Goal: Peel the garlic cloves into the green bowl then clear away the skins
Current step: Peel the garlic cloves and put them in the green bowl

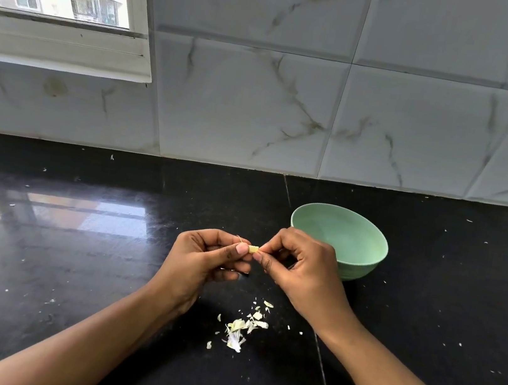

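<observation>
Both hands meet just left of the bowl (343, 238): the left hand (203, 257) pinches a clove (252, 249) at its thumb tip, the right hand (299, 265) nips its other end, and skins (242, 326) lie scattered on the table (70, 264) below them

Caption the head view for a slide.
Left hand and right hand pinch a garlic clove near scattered skins, beside green bowl.

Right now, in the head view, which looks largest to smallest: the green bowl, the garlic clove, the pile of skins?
1. green bowl
2. pile of skins
3. garlic clove, only partly visible
</observation>
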The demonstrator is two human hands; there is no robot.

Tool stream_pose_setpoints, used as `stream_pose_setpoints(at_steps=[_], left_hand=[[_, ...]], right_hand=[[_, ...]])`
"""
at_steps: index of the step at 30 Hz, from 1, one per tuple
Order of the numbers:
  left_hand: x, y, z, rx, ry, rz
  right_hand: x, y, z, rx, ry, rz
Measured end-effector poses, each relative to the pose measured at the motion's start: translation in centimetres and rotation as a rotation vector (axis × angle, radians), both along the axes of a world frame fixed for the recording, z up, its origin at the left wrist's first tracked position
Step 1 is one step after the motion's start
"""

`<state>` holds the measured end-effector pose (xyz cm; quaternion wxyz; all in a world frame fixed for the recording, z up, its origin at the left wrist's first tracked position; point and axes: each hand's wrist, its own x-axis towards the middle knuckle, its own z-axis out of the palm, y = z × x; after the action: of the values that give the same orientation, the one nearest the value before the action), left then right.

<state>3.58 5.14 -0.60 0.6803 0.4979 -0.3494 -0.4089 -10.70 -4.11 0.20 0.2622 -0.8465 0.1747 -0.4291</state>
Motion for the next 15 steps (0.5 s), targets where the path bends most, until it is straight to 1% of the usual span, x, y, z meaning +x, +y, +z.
stream_pose_setpoints(at_steps=[2, 5, 9, 12, 15], left_hand=[[0.0, -0.05, -0.04, -0.002, -0.006, -0.002], [-0.08, -0.07, -0.06, -0.008, -0.009, -0.001], [0.03, -0.09, -0.02, -0.008, 0.009, 0.026], [0.13, -0.2, 0.01, -0.002, 0.033, 0.047], [0.09, -0.25, 0.03, -0.002, 0.04, 0.053]], right_hand=[[0.02, -0.05, 0.12, -0.036, 0.01, 0.003], [-0.05, -0.24, 0.26, -0.03, 0.033, 0.032], [-0.22, -0.44, 0.36, -0.039, 0.141, 0.11], [-0.29, -0.55, 0.51, 0.031, 0.181, 0.132], [-0.34, -0.56, 0.68, 0.168, 0.15, 0.097]])
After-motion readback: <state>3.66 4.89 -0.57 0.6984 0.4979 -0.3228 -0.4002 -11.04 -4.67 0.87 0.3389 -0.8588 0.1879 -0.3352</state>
